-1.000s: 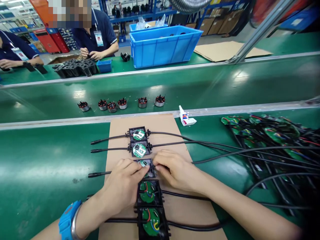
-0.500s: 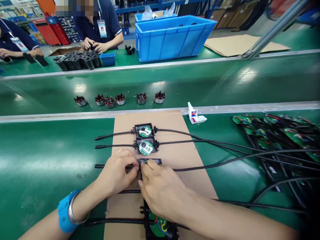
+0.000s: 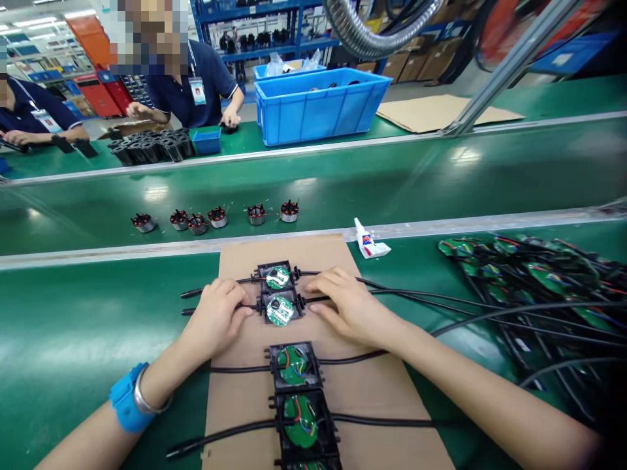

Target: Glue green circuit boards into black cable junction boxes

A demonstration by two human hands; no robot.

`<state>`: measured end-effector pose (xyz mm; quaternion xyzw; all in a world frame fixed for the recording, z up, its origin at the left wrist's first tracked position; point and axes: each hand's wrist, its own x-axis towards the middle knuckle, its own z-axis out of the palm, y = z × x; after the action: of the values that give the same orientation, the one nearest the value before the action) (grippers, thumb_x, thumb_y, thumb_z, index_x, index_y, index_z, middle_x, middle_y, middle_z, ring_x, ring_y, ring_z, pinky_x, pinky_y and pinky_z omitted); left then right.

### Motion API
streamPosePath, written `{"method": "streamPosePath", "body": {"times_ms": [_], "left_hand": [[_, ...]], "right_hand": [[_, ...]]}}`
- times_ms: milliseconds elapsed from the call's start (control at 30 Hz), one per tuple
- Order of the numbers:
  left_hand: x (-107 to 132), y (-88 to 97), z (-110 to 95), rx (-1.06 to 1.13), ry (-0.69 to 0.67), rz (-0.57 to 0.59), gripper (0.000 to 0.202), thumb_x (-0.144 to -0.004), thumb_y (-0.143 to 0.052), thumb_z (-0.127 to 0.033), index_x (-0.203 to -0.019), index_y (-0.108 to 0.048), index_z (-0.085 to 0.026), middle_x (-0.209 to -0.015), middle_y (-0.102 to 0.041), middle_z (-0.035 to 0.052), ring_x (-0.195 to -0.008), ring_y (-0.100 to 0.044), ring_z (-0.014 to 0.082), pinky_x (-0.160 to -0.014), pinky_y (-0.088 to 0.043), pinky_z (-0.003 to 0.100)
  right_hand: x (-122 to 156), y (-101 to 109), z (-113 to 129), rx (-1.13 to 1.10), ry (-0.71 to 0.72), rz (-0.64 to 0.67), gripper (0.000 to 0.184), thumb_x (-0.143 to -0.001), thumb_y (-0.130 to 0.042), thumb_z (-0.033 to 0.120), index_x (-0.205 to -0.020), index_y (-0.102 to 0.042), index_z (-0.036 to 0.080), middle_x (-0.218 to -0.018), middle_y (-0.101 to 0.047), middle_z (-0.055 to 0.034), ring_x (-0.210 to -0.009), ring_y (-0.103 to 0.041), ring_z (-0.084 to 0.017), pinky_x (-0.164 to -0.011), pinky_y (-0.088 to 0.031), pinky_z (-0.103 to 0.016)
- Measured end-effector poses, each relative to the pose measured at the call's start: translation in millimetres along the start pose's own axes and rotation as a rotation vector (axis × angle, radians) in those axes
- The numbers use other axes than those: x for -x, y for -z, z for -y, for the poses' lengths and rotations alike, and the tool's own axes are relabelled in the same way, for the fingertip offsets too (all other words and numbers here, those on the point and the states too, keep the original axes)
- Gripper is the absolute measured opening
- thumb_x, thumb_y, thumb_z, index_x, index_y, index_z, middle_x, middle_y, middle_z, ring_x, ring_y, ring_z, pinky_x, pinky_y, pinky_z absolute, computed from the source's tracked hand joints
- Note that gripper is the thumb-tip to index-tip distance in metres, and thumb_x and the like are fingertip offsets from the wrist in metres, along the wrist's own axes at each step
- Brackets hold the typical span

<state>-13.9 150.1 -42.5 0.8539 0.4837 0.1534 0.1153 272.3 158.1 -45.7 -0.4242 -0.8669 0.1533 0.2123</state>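
My left hand point(image 3: 223, 316) has its thumb and fingers closed on the thin black cable at the left side of the second black housing point(image 3: 295, 307). A round green circuit board point(image 3: 280, 311) with white marks lies on that housing. My right hand point(image 3: 350, 307) is open on the right, thumb and forefinger apart on either side of the right-hand black cable point(image 3: 316, 299). Just beyond sits a similar housing with its own green board point(image 3: 277, 277). Nearer me, a third housing point(image 3: 313, 378) and a fourth housing point(image 3: 279, 450) hold green boards with coloured wires.
Brown cardboard point(image 3: 372, 391) lies under the housings. A heap of wired boards point(image 3: 533, 274) is at right. A white glue bottle point(image 3: 368, 241) lies near the rail, with several copper-wound stators point(image 3: 217, 217) beyond. Co-workers sit across, beside a blue bin point(image 3: 318, 114).
Both my hands have moved away from me, off a nearer housing to the second one. My right hand has opened and shifted right. The view has tilted up.
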Motion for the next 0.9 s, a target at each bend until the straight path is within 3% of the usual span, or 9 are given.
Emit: {"method": "streamPosePath", "body": {"times_ms": [67, 167, 300, 400, 733, 900], "left_hand": [[-1.0, 0.1, 0.8, 0.052, -0.017, 0.031, 0.010, -0.092, -0.047, -0.019, -0.085, -0.054, -0.018, -0.086, -0.059, 0.0047, -0.083, -0.054, 0.0211, -0.075, -0.046, 0.037], [7.3, 6.6, -7.9, 0.154, -0.001, -0.013, 0.013, -0.096, -0.039, -0.018, -0.093, -0.052, -0.019, -0.088, -0.060, 0.0032, -0.080, -0.057, 0.0169, -0.070, -0.048, 0.029], [15.2, 17.2, -24.2, 0.160, -0.050, -0.017, 0.018, -0.097, -0.036, -0.019, -0.103, -0.053, -0.021, -0.090, -0.059, 0.0024, -0.078, -0.060, 0.0152, -0.066, -0.050, 0.027], [11.2, 17.0, -31.2, 0.099, -0.055, 0.011, 0.021, -0.097, -0.035, -0.020, -0.101, -0.056, -0.021, -0.084, -0.058, 0.0024, -0.069, -0.061, 0.0161, -0.058, -0.051, 0.028], [0.4, 6.2, -26.0, 0.001, 0.000, 0.159, 0.027, -0.095, -0.031, -0.019, -0.092, -0.058, -0.019, -0.086, -0.060, 0.0053, -0.070, -0.063, 0.0209, -0.060, -0.055, 0.037], [0.0, 8.6, -24.3, 0.029, 0.041, 0.189, 0.027, -0.094, -0.031, -0.020, -0.094, -0.058, -0.020, -0.089, -0.062, 0.0053, -0.073, -0.063, 0.0197, -0.065, -0.055, 0.036]], "right_hand": [[2.7, -5.0, -4.5, -0.059, -0.012, -0.005, 0.012, -0.089, -0.046, 0.015, -0.096, -0.056, 0.014, -0.092, -0.062, -0.0095, -0.089, -0.053, -0.021, -0.077, -0.044, -0.035], [13.7, 2.9, 14.6, -0.065, 0.003, -0.030, 0.017, -0.093, -0.037, 0.015, -0.098, -0.053, 0.014, -0.087, -0.059, -0.0081, -0.079, -0.055, -0.018, -0.070, -0.044, -0.031], [22.3, 31.1, 53.5, 0.076, 0.010, 0.131, 0.022, -0.094, -0.035, 0.018, -0.084, -0.055, 0.017, -0.074, -0.054, -0.0037, -0.062, -0.051, -0.016, -0.056, -0.036, -0.030], [15.7, 39.7, 65.4, 0.138, 0.020, 0.237, 0.020, -0.091, -0.037, 0.016, -0.078, -0.053, 0.018, -0.071, -0.054, -0.0030, -0.058, -0.051, -0.016, -0.052, -0.031, -0.030], [-20.3, 25.6, 49.5, 0.141, -0.010, 0.383, 0.011, -0.082, -0.044, 0.014, -0.081, -0.055, 0.017, -0.074, -0.061, -0.0051, -0.061, -0.052, -0.017, -0.057, -0.030, -0.030], [-26.9, 24.7, 43.9, 0.113, 0.008, 0.431, 0.023, -0.081, -0.043, 0.013, -0.097, -0.060, 0.016, -0.080, -0.064, -0.0058, -0.066, -0.057, -0.018, -0.061, -0.036, -0.029]]}}
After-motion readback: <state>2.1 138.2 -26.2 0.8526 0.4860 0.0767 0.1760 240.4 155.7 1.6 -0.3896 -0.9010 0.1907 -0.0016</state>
